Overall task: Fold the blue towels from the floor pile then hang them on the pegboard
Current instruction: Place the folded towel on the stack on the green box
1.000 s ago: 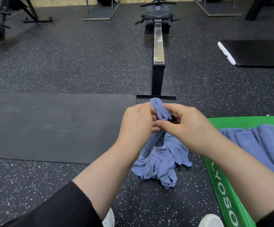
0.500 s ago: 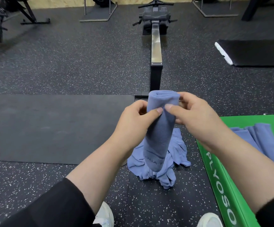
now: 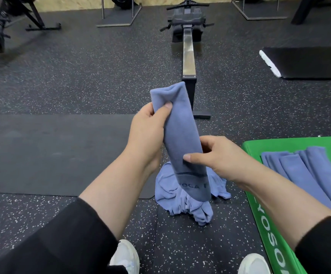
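Head view: the left hand (image 3: pixel 146 125) grips the upper part of a folded blue towel (image 3: pixel 182 139), thumb pressed across its front and fingers curled behind. The right hand (image 3: pixel 214 155) pinches the same towel lower down, thumb on the front face and fingers wrapped round its right edge. The towel is held in the air at the centre of the frame, above the floor. It is folded into a long narrow strip, smooth and muted blue, with a darker band near its lower end that carries dark lettering, partly readable as "OGA". Its long axis runs nearly upright, leaning so that the top end tips toward the upper left and the bottom end toward the lower right. The top end shows a soft rounded fold.

Directly below, on the speckled black floor (image 3: pixel 81 76), lies a crumpled pile of blue towels (image 3: pixel 180 202), partly hidden behind the held strip. At the right edge of the frame a green mat (image 3: pixel 269 224) with white lettering carries several folded towels (image 3: pixel 302 171) laid side by side. A dark mat (image 3: pixel 52 153) covers the floor on the left. In the upper centre a rowing machine (image 3: pixel 188 40) stretches away from the hands. Another black mat (image 3: pixel 308 62) lies at upper right. Black sleeves and two white shoes (image 3: pixel 125 256) show along the bottom of the frame.
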`<state>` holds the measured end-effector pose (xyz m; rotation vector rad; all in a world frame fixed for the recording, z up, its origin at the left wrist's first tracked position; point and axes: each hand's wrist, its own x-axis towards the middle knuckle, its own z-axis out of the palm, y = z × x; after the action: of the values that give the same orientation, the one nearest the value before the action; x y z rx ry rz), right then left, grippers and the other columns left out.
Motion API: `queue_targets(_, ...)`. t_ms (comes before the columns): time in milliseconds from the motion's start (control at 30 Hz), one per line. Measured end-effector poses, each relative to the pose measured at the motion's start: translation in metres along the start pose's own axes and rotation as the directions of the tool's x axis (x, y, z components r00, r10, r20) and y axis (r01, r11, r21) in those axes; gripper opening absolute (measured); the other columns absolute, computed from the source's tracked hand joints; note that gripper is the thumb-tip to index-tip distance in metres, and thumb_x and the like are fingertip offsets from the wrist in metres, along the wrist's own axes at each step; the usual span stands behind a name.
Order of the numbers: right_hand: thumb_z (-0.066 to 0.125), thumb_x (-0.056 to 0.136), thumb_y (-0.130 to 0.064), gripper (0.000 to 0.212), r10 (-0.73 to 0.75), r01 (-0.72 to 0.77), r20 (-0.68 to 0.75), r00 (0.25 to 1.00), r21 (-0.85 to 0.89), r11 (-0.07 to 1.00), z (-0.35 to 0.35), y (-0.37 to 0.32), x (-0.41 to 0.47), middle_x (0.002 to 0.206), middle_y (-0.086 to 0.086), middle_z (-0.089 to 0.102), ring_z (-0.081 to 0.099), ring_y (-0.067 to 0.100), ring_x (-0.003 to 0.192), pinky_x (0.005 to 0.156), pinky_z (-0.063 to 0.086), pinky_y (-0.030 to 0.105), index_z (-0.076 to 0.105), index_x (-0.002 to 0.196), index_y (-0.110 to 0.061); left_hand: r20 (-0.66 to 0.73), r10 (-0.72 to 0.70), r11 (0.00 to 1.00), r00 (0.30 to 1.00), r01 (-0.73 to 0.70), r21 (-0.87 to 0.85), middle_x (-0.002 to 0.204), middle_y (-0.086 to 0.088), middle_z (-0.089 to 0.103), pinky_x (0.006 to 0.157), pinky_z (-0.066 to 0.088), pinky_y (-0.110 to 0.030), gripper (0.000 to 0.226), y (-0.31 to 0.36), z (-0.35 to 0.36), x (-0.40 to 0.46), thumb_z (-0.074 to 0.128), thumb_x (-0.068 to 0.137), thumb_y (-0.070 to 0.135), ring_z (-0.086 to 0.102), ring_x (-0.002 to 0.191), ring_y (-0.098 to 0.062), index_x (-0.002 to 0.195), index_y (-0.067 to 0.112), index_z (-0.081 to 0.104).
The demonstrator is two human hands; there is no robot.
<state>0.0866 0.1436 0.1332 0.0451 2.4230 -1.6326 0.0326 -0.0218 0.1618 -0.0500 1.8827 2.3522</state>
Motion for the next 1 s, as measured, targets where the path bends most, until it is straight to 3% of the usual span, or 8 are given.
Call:
queue_targets(267, 0.082, 0.082, -0.033, 0.029, 0.037, -0.036, 0.015, 0.999, -0.039, 0.999, -0.005, 0.004, -0.012, 0.097, -0.008, 0.077, 0.074, 0.012, 0.092, 0.09, 0.058, 0.044, 0.07, 0.106, -0.024, -0.023, -0.015, 0.99, 1.0, 0.011, -0.141, 0.102, -0.01, 0.071, 0.079, 0.052, -0.038, 0.015, 0.012, 0.011, 0.002, 0.059, 0.101, 0.021, 0.067, 0.094, -0.022, 0.111, 0.012, 0.065)
queue_targets(367, 0.079, 0.076, -0.046, 0.036, 0.038, -0.037, 0.005, 0.999, -0.039, 0.999, -0.015, 0.008, -0.026, 0.096, 0.0, 0.078, 0.074, 0.027, 0.094, 0.087, 0.057, 0.058, 0.072, 0.102, -0.023, -0.025, -0.008, 0.987, 1.0, 0.004, -0.16, 0.103, -0.013, 0.074, 0.079, 0.055, -0.037, 0.015, 0.017, 0.021, 0.001, 0.06, 0.101, 0.02, 0.07, 0.094, -0.021, 0.11, 0.011, 0.066)
queue_targets(433, 0.078, 0.078, -0.05, 0.034, 0.034, -0.036, -0.046, 0.998, -0.054, 0.998, -0.028, 0.014, -0.037, 0.09, 0.001, 0.078, 0.072, 0.02, 0.081, 0.076, 0.056, 0.053, 0.072, 0.096, -0.021, -0.029, -0.014, 0.978, 0.999, 0.007, -0.206, 0.097, -0.008, 0.075, 0.072, 0.058, -0.031, 0.012, 0.02, 0.032, 0.001, 0.059, 0.101, 0.017, 0.072, 0.088, -0.018, 0.108, 0.01, 0.065)
queue_targets(500, 0.078, 0.085, -0.038, 0.021, 0.03, -0.033, -0.108, 0.994, -0.02, 0.999, -0.042, 0.02, -0.049, 0.083, -0.002, 0.076, 0.065, 0.012, 0.073, 0.069, 0.051, 0.041, 0.072, 0.092, -0.018, -0.027, -0.017, 0.972, 0.999, 0.01, -0.235, 0.09, -0.005, 0.076, 0.066, 0.058, -0.028, 0.011, 0.025, 0.048, 0.003, 0.058, 0.102, 0.016, 0.074, 0.082, -0.016, 0.107, 0.009, 0.064)
queue_targets(700, 0.074, 0.085, -0.001, 0.025, 0.084, -0.029, -0.233, 0.969, 0.229, 0.973, -0.1, 0.036, -0.109, 0.106, 0.016, 0.076, 0.07, 0.022, 0.09, 0.084, 0.056, 0.038, 0.069, 0.11, -0.006, 0.029, -0.032, 0.975, 0.999, 0.038, -0.22, 0.1, -0.011, 0.077, 0.071, 0.063, -0.041, 0.016, 0.033, 0.132, 0.013, 0.06, 0.101, 0.019, 0.076, 0.087, -0.025, 0.111, 0.006, 0.063)
queue_targets(833, 0.071, 0.086, 0.004, 0.032, 0.171, -0.029, -0.364, 0.916, 0.363, 0.931, -0.149, 0.062, -0.16, 0.105, 0.015, 0.076, 0.071, 0.022, 0.089, 0.086, 0.057, 0.037, 0.066, 0.115, -0.006, 0.119, -0.073, 0.983, 0.99, 0.092, -0.162, 0.099, -0.011, 0.075, 0.069, 0.061, -0.037, 0.014, 0.012, 0.195, 0.01, 0.061, 0.1, 0.019, 0.075, 0.085, -0.024, 0.109, 0.008, 0.063)
queue_targets(933, 0.07, 0.088, 0.003, 0.038, 0.264, -0.06, -0.464, 0.846, 0.409, 0.911, -0.171, 0.095, -0.198, 0.108, 0.011, 0.073, 0.069, 0.011, 0.088, 0.07, 0.056, 0.021, 0.063, 0.121, -0.013, 0.212, -0.121, 0.987, 0.97, 0.14, -0.075, 0.1, -0.01, 0.074, 0.063, 0.059, -0.03, 0.011, -0.022, 0.241, 0.001, 0.059, 0.102, 0.018, 0.073, 0.082, -0.022, 0.108, 0.01, 0.063)
queue_targets(1000, 0.072, 0.087, 0.0, 0.039, 0.306, -0.092, -0.509, 0.805, 0.402, 0.911, -0.178, 0.121, -0.22, 0.116, 0.01, 0.07, 0.066, 0.014, 0.105, 0.082, 0.057, 0.027, 0.063, 0.117, -0.023, 0.249, -0.178, 0.982, 0.952, 0.188, -0.018, 0.086, -0.006, 0.072, 0.052, 0.054, -0.023, 0.006, -0.046, 0.269, -0.006, 0.058, 0.102, 0.017, 0.069, 0.07, -0.017, 0.097, 0.014, 0.06)
